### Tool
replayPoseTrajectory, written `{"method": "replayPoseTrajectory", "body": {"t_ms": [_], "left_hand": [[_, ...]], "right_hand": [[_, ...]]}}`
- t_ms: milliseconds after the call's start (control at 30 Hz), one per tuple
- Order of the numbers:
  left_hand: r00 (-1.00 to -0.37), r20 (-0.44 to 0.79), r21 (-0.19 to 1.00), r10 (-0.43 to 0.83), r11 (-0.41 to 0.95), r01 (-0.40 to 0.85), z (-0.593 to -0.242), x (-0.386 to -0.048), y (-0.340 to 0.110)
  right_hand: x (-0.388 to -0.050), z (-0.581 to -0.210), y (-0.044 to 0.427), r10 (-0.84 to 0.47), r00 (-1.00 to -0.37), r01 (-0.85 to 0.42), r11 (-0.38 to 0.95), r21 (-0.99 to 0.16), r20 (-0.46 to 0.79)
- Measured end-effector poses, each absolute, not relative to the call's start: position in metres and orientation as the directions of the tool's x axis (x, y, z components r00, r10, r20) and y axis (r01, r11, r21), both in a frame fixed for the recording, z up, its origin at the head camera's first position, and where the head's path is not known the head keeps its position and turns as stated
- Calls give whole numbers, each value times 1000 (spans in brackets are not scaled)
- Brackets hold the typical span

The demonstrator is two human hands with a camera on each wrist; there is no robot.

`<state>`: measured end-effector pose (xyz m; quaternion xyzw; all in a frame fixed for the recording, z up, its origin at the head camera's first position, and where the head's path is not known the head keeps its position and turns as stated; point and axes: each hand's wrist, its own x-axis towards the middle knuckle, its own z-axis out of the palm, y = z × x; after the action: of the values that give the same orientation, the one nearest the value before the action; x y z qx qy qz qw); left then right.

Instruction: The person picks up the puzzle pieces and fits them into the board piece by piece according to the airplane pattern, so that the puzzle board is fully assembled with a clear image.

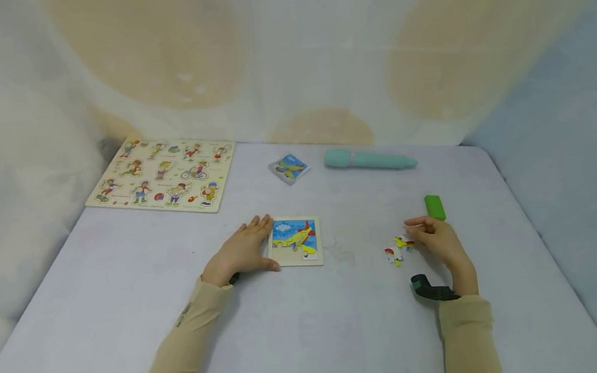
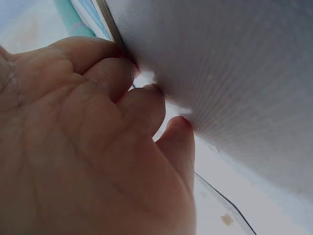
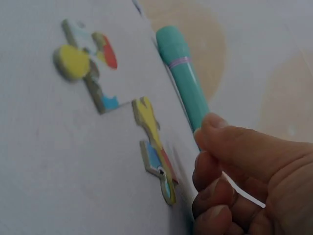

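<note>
A small square wooden jigsaw tray (image 1: 297, 264) holds a partly filled airplane picture (image 1: 294, 231); its lower left is bare wood. My left hand (image 1: 244, 249) rests at the tray's left side, fingers by the top corner and thumb by the bottom one. In the left wrist view, fingertips (image 2: 142, 98) press down beside the tray's edge. My right hand (image 1: 439, 242) hovers over loose jigsaw pieces, fingers loosely bent. One piece (image 1: 403, 242) lies just under its fingertips, another (image 1: 393, 255) to the left. No piece shows between thumb and index finger in the right wrist view.
A green block (image 1: 435, 207) lies just beyond my right hand. A teal pen-shaped tube (image 1: 371, 160) lies at the back, beside a small airplane picture card (image 1: 289, 168). A large wooden board with children figures (image 1: 164, 174) is at the back left. Fabric walls surround the table.
</note>
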<state>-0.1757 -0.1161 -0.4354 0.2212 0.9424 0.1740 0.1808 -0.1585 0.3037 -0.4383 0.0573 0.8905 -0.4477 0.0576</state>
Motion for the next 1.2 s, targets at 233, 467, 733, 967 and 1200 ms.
{"method": "replayPoseTrajectory", "body": {"t_ms": [233, 467, 733, 967, 1200], "left_hand": [[-841, -258, 414, 476, 841, 349, -438, -175, -116], [-842, -254, 421, 476, 838, 347, -441, -175, -118], [-843, -254, 428, 475, 837, 342, -436, -174, -117], [-842, -255, 431, 475, 836, 340, -437, -173, -115], [-843, -258, 428, 473, 838, 339, -438, -174, -116]], "right_hand": [[-156, -444, 313, -55, -978, 113, 666, -737, -200], [-156, -445, 307, -60, -972, 115, 721, -683, -227], [-158, -449, 305, -45, -986, 82, 713, -696, -162], [-159, -455, 306, 59, -989, 140, 635, -760, -133], [-161, -461, 309, 160, -979, 184, 424, -887, -126]]}}
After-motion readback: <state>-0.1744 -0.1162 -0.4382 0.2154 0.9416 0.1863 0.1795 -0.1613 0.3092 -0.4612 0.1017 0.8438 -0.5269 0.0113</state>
